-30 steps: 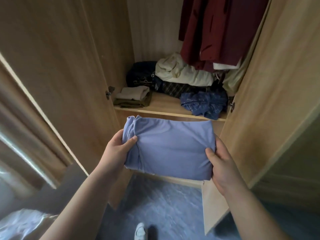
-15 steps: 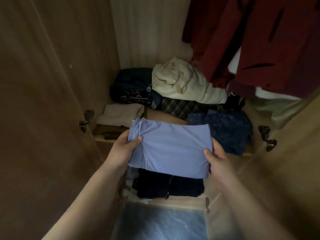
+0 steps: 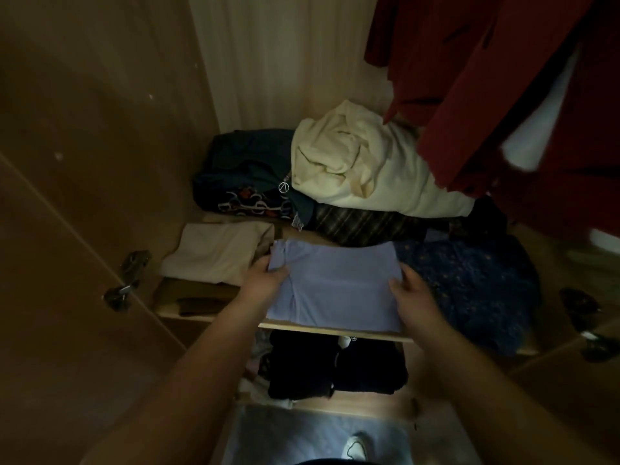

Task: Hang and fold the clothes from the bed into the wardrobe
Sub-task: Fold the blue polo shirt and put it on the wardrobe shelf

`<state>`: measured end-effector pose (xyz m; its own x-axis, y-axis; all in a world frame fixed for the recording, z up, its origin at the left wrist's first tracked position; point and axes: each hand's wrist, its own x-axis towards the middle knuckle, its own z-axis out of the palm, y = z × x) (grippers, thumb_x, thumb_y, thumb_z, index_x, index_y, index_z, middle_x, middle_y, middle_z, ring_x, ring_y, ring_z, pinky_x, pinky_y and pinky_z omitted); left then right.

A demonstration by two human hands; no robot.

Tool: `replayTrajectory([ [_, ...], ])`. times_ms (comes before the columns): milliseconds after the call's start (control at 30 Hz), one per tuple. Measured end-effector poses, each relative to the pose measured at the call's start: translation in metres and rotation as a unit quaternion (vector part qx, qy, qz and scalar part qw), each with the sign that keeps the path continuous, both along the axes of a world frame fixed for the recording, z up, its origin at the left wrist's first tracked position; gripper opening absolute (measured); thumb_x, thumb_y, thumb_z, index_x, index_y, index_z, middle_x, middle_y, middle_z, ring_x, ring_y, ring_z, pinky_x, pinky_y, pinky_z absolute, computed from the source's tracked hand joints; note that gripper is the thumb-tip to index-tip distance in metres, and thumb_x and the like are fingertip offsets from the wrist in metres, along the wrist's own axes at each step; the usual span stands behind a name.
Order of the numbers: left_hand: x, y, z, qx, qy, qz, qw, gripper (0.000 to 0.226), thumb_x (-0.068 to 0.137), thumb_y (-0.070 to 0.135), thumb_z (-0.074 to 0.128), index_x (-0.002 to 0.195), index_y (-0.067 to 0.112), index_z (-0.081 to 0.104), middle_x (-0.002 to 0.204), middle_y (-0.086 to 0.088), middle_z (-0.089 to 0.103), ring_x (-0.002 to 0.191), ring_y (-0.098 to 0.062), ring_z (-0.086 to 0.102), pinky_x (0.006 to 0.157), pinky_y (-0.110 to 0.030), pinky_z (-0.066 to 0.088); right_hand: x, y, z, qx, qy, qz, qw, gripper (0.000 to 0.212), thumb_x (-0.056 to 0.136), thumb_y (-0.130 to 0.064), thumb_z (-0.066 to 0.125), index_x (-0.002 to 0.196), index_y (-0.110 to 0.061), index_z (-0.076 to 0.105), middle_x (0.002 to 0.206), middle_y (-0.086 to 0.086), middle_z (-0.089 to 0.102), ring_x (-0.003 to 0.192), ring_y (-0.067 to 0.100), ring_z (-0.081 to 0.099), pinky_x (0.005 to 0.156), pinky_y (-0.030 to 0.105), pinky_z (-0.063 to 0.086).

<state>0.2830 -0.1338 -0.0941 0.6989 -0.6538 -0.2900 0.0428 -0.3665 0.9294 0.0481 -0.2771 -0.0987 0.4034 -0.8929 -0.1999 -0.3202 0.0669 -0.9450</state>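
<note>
Since the earlier frame the folded lavender-blue cloth garment (image 3: 335,286) had gone forward, from in front of the shelf to its front part, between two other piles; both hands had gone with it. Around it stood the brown wooden wardrobe (image 3: 100,129); dark red coats (image 3: 486,78) hung at upper right; a rumpled cream fabric bundle (image 3: 355,162) sat at the back of the pale wooden shelf (image 3: 201,317). A dark blue speckled garment (image 3: 469,290) lay just right of the lavender one; black folded clothes (image 3: 335,364) sat on the level below; a folded beige cloth (image 3: 214,253) lay just left. The left hand (image 3: 265,283) gripped the garment's left edge, thumb on top; the right hand (image 3: 412,297) gripped the right edge likewise.
</note>
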Motion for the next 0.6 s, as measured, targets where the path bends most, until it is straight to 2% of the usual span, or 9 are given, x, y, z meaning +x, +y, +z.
replayTrajectory([
  [100, 0.006, -0.015, -0.002, 0.129, -0.088, -0.036, 0.987, 0.056, 0.095, 0.028, 0.064, 0.144, 0.009, 0.044, 0.139, -0.014, 0.056, 0.116, -0.028, 0.057, 0.086, -0.025, 0.036, 0.008, -0.014, -0.007, -0.063, 0.127, 0.027, 0.990, 0.012, 0.099, -0.020, 0.054, 0.110, -0.021, 0.059, 0.118, 0.010, 0.066, 0.102, 0.026, 0.060, 0.096, 0.045, 0.049],
  [133, 0.009, -0.016, -0.001, 0.159, -0.121, -0.051, 0.979, 0.058, 0.095, 0.028, 0.064, 0.145, 0.008, 0.040, 0.140, -0.015, 0.054, 0.121, -0.032, 0.056, 0.085, -0.025, 0.036, 0.007, -0.015, -0.007, -0.101, 0.183, 0.029, 0.977, 0.014, 0.097, -0.022, 0.053, 0.111, -0.021, 0.057, 0.116, 0.010, 0.065, 0.101, 0.028, 0.060, 0.092, 0.043, 0.050],
  [200, 0.007, -0.015, 0.003, 0.182, -0.223, -0.069, 0.955, 0.058, 0.093, 0.025, 0.060, 0.144, 0.010, 0.037, 0.139, -0.016, 0.053, 0.122, -0.035, 0.054, 0.088, -0.030, 0.041, 0.004, -0.017, -0.007, -0.238, 0.289, 0.026, 0.927, 0.029, 0.090, -0.020, 0.052, 0.119, -0.019, 0.054, 0.118, 0.009, 0.059, 0.106, 0.031, 0.056, 0.087, 0.043, 0.051],
  [267, -0.001, -0.016, 0.004, 0.167, -0.359, -0.069, 0.916, 0.054, 0.090, 0.022, 0.053, 0.142, 0.011, 0.040, 0.138, -0.016, 0.052, 0.125, -0.036, 0.050, 0.098, -0.039, 0.044, 0.007, -0.014, -0.006, -0.391, 0.292, 0.035, 0.872, 0.042, 0.080, -0.013, 0.054, 0.122, -0.014, 0.054, 0.118, 0.011, 0.053, 0.110, 0.032, 0.050, 0.089, 0.044, 0.048],
  [333, -0.017, -0.024, -0.003, 0.142, -0.452, -0.121, 0.872, 0.055, 0.094, 0.027, 0.049, 0.147, 0.011, 0.040, 0.147, -0.015, 0.046, 0.140, -0.034, 0.037, 0.114, -0.042, 0.032, 0.020, -0.009, -0.005, -0.472, 0.237, 0.078, 0.845, 0.048, 0.077, -0.015, 0.052, 0.125, -0.010, 0.056, 0.122, 0.013, 0.055, 0.114, 0.032, 0.050, 0.097, 0.044, 0.045],
  [400, -0.032, -0.035, -0.018, 0.182, -0.494, -0.197, 0.827, 0.062, 0.101, 0.042, 0.039, 0.156, 0.015, 0.026, 0.162, -0.010, 0.025, 0.152, -0.028, 0.013, 0.123, -0.043, 0.011, 0.036, -0.007, -0.011, -0.505, 0.246, 0.147, 0.814, 0.051, 0.086, -0.023, 0.051, 0.134, -0.007, 0.055, 0.137, 0.015, 0.054, 0.130, 0.033, 0.046, 0.111, 0.046, 0.036],
  [467, -0.039, -0.040, -0.039, 0.236, -0.493, -0.235, 0.804, 0.067, 0.102, 0.056, 0.026, 0.160, 0.026, 0.008, 0.168, -0.005, 0.004, 0.154, -0.025, -0.007, 0.124, -0.045, -0.004, 0.048, -0.008, -0.025, -0.503, 0.316, 0.209, 0.777, 0.058, 0.095, -0.039, 0.048, 0.146, -0.011, 0.046, 0.151, 0.012, 0.044, 0.143, 0.032, 0.034, 0.119, 0.047, 0.021],
  [533, -0.039, -0.038, -0.058, 0.260, -0.493, -0.249, 0.792, 0.070, 0.098, 0.065, 0.014, 0.158, 0.035, -0.006, 0.167, -0.004, -0.009, 0.152, -0.024, -0.016, 0.123, -0.047, -0.009, 0.050, -0.014, -0.041, -0.462, 0.382, 0.248, 0.761, 0.068, 0.098, -0.054, 0.037, 0.155, -0.018, 0.030, 0.159, 0.010, 0.031, 0.149, 0.028, 0.021, 0.122, 0.044, 0.009],
  [600, -0.034, -0.037, -0.068, 0.268, -0.491, -0.253, 0.789, 0.074, 0.092, 0.072, 0.004, 0.156, 0.039, -0.012, 0.166, -0.002, -0.015, 0.151, -0.023, -0.021, 0.121, -0.048, -0.012, 0.049, -0.021, -0.056, -0.419, 0.419, 0.264, 0.761, 0.072, 0.098, -0.062, 0.025, 0.158, -0.022, 0.015, 0.164, 0.010, 0.019, 0.151, 0.026, 0.013, 0.123, 0.042, 0.003],
])
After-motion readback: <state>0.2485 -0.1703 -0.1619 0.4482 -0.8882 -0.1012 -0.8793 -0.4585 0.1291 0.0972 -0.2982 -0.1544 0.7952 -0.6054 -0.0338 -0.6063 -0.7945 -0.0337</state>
